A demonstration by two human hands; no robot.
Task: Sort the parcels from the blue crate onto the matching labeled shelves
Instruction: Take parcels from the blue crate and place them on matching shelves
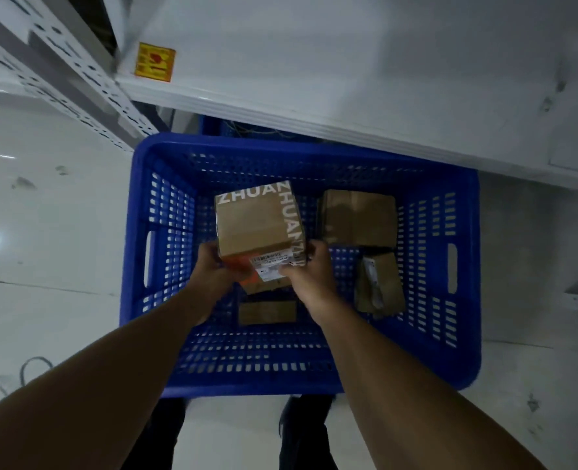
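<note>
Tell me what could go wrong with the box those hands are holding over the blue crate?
1. The left hand and right hand grip the box only at its near end, so it might tip and slip onto the small parcel beneath.
2. The white shelf overhangs the far side of the blue crate; a box raised straight up could bump its edge.

The crate (152, 232) stands on the floor (43, 300) at frame centre, its top edge under the shelf (348, 62) across the upper right. Above its middle, the held parcel (253, 225) sits between left grip (213, 269) and right grip (308, 269). Inside, the far parcel (358, 217) lies right of it, the side parcel (381, 283) below that, the near parcel (267, 312) beneath the grips.
</note>
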